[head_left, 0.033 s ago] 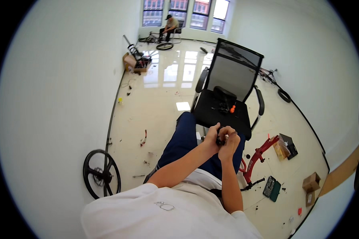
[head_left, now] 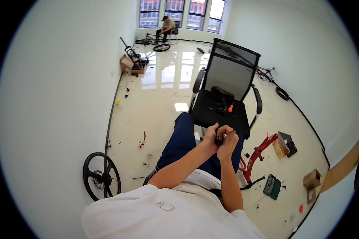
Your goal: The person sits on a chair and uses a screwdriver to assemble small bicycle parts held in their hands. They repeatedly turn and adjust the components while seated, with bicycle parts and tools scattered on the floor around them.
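My left hand (head_left: pixel 210 136) and my right hand (head_left: pixel 229 142) meet over my lap, above my blue trouser leg (head_left: pixel 182 141). Both are closed around a small dark part (head_left: pixel 218 140), mostly hidden by my fingers. Directly ahead stands a black office chair (head_left: pixel 224 91) with a mesh back. On its seat lie several small black parts (head_left: pixel 220 104) and an orange piece (head_left: pixel 230 108).
A red bicycle frame (head_left: pixel 257 156) lies on the floor to my right, beside a dark tool case (head_left: pixel 273 186) and cardboard boxes (head_left: pixel 312 179). A black wheel (head_left: pixel 101 175) leans on the left wall. Far back, another person (head_left: pixel 166 27) sits by the windows.
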`<action>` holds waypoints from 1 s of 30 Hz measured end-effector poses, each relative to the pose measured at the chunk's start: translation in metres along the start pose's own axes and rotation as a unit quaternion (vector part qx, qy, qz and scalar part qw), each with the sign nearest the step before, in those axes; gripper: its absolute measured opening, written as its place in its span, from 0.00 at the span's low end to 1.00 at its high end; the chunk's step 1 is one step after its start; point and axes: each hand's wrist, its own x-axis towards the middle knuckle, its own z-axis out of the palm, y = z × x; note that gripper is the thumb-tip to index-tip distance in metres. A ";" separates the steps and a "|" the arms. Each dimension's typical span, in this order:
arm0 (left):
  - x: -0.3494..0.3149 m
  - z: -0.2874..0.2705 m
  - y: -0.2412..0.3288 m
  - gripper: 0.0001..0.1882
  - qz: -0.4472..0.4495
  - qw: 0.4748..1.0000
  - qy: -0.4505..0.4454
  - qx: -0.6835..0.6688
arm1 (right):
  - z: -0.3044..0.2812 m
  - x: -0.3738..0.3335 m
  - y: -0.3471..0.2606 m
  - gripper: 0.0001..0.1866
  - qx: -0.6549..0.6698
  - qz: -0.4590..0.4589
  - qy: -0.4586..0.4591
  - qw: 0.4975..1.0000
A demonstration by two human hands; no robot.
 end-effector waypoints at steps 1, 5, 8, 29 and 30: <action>-0.001 0.035 -0.008 0.22 -0.002 0.990 0.142 -0.026 | -0.006 0.004 0.004 0.38 0.154 0.024 0.009 0.988; -0.014 0.056 -0.010 0.21 -0.023 0.985 0.166 -0.026 | -0.028 0.014 -0.006 0.31 0.412 0.160 0.037 0.896; -0.018 0.066 -0.010 0.20 0.006 0.978 0.205 0.034 | -0.040 0.015 -0.004 0.28 0.524 0.247 0.039 0.814; -0.013 0.045 0.003 0.19 0.320 0.692 0.389 0.517 | -0.009 -0.023 0.010 0.25 -0.018 -0.026 0.025 0.999; -0.014 0.049 0.003 0.18 0.314 0.677 0.391 0.538 | -0.007 -0.020 0.003 0.25 -0.048 -0.039 0.019 0.998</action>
